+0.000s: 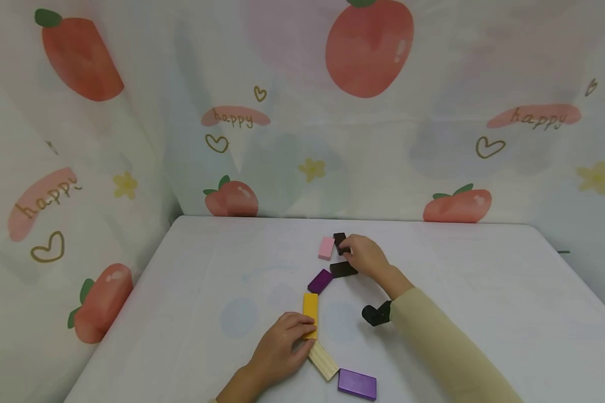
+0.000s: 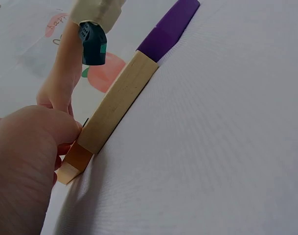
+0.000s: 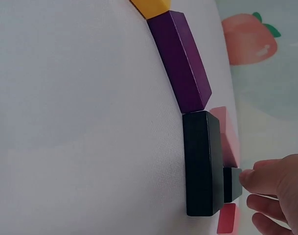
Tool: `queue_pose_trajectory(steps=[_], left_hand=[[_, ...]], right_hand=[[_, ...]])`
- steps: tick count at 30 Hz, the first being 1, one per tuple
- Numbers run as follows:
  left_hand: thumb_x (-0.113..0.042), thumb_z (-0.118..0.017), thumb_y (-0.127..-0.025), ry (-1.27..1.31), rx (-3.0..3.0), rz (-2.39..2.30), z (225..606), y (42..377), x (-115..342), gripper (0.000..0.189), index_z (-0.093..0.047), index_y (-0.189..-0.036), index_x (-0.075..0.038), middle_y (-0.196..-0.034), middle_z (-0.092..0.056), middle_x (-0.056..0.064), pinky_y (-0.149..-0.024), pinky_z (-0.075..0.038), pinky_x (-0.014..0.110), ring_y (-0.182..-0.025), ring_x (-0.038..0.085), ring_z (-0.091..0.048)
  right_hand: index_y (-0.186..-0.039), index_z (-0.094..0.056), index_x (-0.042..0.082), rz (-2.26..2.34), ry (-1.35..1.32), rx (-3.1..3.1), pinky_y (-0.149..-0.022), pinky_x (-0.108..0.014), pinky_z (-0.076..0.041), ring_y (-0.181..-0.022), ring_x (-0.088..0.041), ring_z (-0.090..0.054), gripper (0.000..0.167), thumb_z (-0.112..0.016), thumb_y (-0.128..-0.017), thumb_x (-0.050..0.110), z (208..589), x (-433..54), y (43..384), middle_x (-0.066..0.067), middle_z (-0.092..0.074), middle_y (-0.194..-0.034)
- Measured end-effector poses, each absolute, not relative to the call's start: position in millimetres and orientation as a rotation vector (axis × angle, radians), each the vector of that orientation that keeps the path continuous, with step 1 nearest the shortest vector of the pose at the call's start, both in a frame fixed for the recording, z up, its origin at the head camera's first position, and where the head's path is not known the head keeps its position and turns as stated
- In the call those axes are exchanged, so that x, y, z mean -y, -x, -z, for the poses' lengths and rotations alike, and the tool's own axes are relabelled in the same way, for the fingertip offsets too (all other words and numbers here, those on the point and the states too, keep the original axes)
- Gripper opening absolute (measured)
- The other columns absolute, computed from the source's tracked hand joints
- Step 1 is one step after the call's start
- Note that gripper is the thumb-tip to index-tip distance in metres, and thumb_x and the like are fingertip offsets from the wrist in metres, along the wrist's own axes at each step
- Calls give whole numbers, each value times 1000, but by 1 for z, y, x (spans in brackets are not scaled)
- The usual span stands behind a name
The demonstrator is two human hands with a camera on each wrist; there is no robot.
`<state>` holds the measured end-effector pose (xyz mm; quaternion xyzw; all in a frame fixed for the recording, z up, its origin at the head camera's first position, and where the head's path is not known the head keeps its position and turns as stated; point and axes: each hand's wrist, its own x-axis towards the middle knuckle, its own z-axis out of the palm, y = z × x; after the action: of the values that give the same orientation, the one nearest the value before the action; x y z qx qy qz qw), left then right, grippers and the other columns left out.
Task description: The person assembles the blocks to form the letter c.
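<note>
In the head view my left hand [image 1: 281,347] lies at the yellow block [image 1: 310,302], fingers bent over it and thumb at its near end. That thumb is beside the plain wooden block [image 2: 120,100] in the left wrist view. At the far side my right hand [image 1: 367,256] pinches a small black block [image 1: 339,239] with thumb and fingers. A pink block [image 1: 326,248] stands just left of it. Nearer lies a longer black block [image 3: 200,164], and a dark purple block [image 3: 178,61] meets its end. A reddish-pink block [image 3: 228,219] shows below my right fingertips.
The blocks form a bent row on the white-covered table [image 1: 191,313], ending at a lighter purple block [image 1: 357,384] near the front. A dark wrist device [image 1: 376,314] hangs under the right sleeve. A fruit-printed cloth [image 1: 302,134] closes off the back and left.
</note>
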<state>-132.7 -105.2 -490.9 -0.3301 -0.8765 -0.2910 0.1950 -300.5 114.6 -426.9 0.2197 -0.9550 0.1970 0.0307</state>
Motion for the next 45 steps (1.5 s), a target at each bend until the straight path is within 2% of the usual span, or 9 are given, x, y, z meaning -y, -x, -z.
queue_pose_trajectory(steps=[14,26,33,38,45], left_hand=[[-18,-68,-82,939,2441,820,493,133,104,20,-70,-100,-10,-107,-60,-5,-90,-42,21,-103,9,-51],[-17,-68,-82,968,2408,813,495,134,103,19,-70,-100,-10,-107,-60,-5,-90,-41,20,-103,9,-51],[-17,-68,-81,952,2407,816,495,134,104,19,-70,-99,-10,-107,-60,-4,-90,-42,20,-102,9,-51],[-16,-68,-81,957,2406,820,495,134,104,20,-69,-100,-10,-107,-60,-4,-90,-42,20,-102,10,-51],[-16,-68,-81,941,2418,813,493,133,105,20,-70,-100,-10,-107,-60,-4,-90,-42,21,-102,10,-51]], right_hand=[[-100,-69,0,-600,-555,2970,-87,-43,-45,-97,-29,-57,18,-64,-84,7,434,-105,310,-14,-63,-99],[-85,-73,0,-542,-619,2863,-74,-38,-50,-81,-26,-60,10,-64,-80,2,441,-110,307,-11,-62,-83],[-90,-71,-2,-568,-635,2912,-79,-39,-49,-86,-28,-59,12,-65,-81,2,439,-118,309,-11,-62,-85],[-91,-71,-3,-554,-656,2922,-78,-39,-49,-85,-28,-59,12,-65,-82,3,441,-123,311,-10,-62,-85],[-91,-71,-3,-601,-599,2958,-83,-44,-47,-92,-31,-58,12,-66,-82,3,437,-128,308,-15,-65,-92]])
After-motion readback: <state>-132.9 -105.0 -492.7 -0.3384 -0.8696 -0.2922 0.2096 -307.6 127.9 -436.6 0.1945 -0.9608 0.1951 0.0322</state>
